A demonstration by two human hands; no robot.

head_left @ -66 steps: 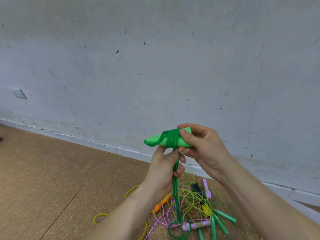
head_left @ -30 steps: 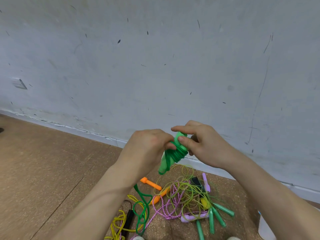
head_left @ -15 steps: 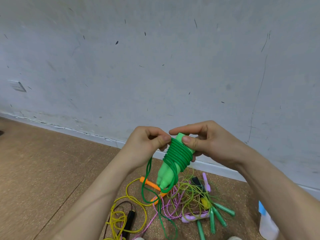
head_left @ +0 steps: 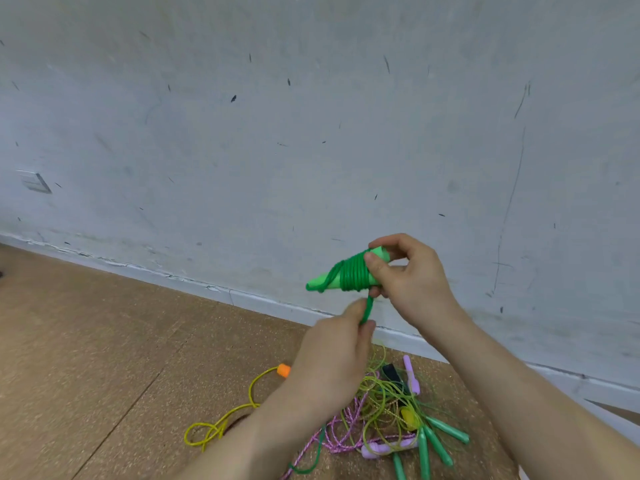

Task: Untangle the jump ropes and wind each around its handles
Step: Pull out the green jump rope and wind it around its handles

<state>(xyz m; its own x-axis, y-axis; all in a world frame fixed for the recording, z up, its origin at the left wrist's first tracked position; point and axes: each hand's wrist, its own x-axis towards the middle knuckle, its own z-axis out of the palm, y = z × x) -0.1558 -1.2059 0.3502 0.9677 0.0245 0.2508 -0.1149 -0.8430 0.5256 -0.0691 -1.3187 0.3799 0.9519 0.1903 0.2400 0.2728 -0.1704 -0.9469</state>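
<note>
My right hand grips the bright green handles, held nearly level in front of the wall, with many turns of green rope coiled around them. Below it, my left hand pinches the free strand of that green rope and holds it taut under the coil. The strand's loose tail trails to the floor past my left forearm. On the floor beneath lies a tangled pile of ropes: yellow-green cord, pink braided rope, purple handles and teal handles.
A yellow rope with an orange handle lies on the brown cork floor left of the pile. A black handle shows behind the pile. The grey scuffed wall and its white baseboard run close behind. A wall socket sits far left.
The green handles swung from pointing down to nearly level. My left hand dropped from beside the coil to below it, pulling the strand taut. The hanging green loop has shortened.
</note>
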